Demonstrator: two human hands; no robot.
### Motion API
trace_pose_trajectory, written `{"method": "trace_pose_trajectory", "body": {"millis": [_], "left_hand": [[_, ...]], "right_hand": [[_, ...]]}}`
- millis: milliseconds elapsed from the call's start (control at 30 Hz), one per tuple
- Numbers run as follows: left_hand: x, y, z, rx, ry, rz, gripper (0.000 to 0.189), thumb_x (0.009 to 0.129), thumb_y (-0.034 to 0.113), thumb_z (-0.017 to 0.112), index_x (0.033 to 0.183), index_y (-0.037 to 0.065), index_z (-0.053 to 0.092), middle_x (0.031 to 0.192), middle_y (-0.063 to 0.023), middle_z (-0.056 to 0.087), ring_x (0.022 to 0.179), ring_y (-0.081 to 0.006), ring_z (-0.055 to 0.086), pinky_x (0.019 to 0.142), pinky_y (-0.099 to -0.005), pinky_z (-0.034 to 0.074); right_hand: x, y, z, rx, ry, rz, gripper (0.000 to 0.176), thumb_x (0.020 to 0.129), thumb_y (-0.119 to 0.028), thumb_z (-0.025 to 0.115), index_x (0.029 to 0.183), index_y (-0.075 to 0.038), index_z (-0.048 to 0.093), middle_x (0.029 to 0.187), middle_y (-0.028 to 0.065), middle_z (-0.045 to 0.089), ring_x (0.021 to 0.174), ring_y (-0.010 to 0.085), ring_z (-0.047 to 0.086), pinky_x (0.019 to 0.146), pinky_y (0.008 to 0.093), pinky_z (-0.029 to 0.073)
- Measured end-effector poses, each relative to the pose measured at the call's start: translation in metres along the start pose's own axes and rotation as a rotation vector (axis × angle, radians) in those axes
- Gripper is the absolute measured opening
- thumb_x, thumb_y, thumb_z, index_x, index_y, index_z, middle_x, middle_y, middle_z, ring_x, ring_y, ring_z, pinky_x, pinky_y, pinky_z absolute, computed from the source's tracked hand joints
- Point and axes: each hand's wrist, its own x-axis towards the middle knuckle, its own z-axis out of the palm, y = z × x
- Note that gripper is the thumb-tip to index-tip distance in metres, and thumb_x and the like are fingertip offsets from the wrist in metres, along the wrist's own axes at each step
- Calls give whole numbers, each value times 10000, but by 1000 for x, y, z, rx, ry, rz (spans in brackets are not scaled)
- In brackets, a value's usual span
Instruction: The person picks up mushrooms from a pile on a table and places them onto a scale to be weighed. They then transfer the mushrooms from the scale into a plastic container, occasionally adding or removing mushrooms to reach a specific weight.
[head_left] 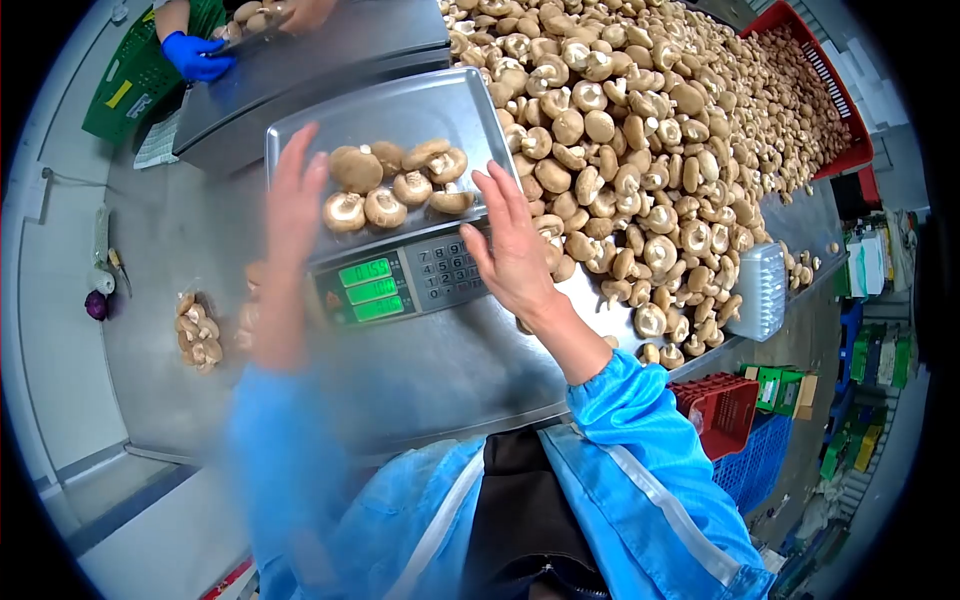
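Several brown-capped shiitake mushrooms (385, 207) lie in a loose group on the steel pan (440, 105) of a digital scale. Below the pan, the scale's display (371, 290) glows green beside a number keypad (447, 267). My left hand (290, 205) is at the pan's left side, blurred by motion, its fingers stretched upward and nothing visible in them. At the right edge of the pan is my right hand (515, 245), fingers apart and holding nothing. The mushrooms sit between the two hands.
A large mushroom heap (640, 150) covers the table's right side, with a red crate (835, 100) behind and clear plastic trays (760, 290) at its edge. A small mushroom group (198, 332) lies left. Another person's blue-gloved hand (197, 56) is near a green crate (125, 85).
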Motion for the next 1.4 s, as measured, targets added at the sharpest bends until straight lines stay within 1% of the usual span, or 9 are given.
{"method": "trace_pose_trajectory", "body": {"millis": [100, 333, 533, 600, 667, 800, 1067, 1267, 1400], "left_hand": [[7, -8, 29, 126, -61, 164, 493, 962, 346, 564, 1374, 78, 532, 1449, -155, 483, 1393, -363, 382, 1141, -462, 300], [-2, 6, 50, 434, -186, 238, 542, 854, 270, 700, 1356, 117, 563, 1389, -166, 517, 1310, -363, 470, 1107, -423, 358], [-26, 43, 38, 285, 36, 373, 477, 853, 122, 684, 1304, 11, 575, 1322, -182, 575, 1248, -349, 535, 1071, -428, 403], [-62, 45, 34, 50, 43, 173, 405, 898, 109, 642, 1284, 0, 583, 1285, -181, 605, 1188, -356, 581, 1039, -416, 435], [-101, 57, 34, -65, -85, -56, 269, 922, 35, 594, 1184, -4, 645, 1103, -108, 688, 1060, -197, 631, 965, -319, 470], [-177, 52, 51, 8, -456, -116, 164, 936, 20, 585, 1072, -18, 669, 945, -66, 697, 893, -152, 669, 812, -281, 525], [-251, 75, 121, -471, -851, -479, 247, 998, 90, 536, 1202, -30, 606, 1048, -132, 702, 893, -174, 697, 803, -286, 560], [-244, 113, 148, -1354, -657, -1004, 444, 1070, 282, 427, 1406, -8, 409, 1290, -166, 582, 1106, -236, 631, 963, -370, 512], [-227, 99, 129, -1398, -448, -949, 371, 1019, 149, 536, 1352, 7, 457, 1290, -153, 568, 1152, -264, 606, 1002, -389, 502]], "right_hand": [[11, 0, 11, -83, -49, -5, 701, 904, -154, 662, 1491, -30, 298, 1535, 239, 286, 1410, 409, 320, 1156, 445, 318], [16, 8, 39, -92, -81, 28, 803, 903, -203, 666, 1532, -24, 200, 1553, 284, 244, 1421, 433, 302, 1175, 454, 285], [-25, -9, -13, 172, 133, 0, 588, 873, -82, 652, 1400, 19, 412, 1402, 233, 455, 1304, 408, 436, 1099, 437, 373], [-70, -2, -29, 146, 79, 47, 495, 863, -56, 651, 1327, -1, 487, 1350, 195, 498, 1259, 384, 475, 1059, 432, 405], [-122, 13, -39, 100, 34, 81, 429, 847, -35, 655, 1261, -23, 546, 1311, 163, 531, 1226, 361, 507, 1024, 424, 431], [-208, 27, -74, -124, 11, 226, 486, 784, -5, 674, 1254, -37, 556, 1327, 164, 514, 1251, 371, 484, 1032, 441, 420], [-226, 64, -82, -249, 170, 456, 489, 732, 16, 684, 1198, -75, 569, 1141, 161, 582, 1078, 371, 545, 930, 443, 469], [-178, -28, -64, 15, 60, 393, 495, 751, -52, 741, 1207, -60, 548, 1185, 149, 578, 1099, 369, 556, 883, 431, 502], [-163, -47, -65, 5, 88, 268, 524, 796, -87, 733, 1275, -56, 523, 1273, 167, 545, 1182, 383, 528, 949, 415, 483]]}}
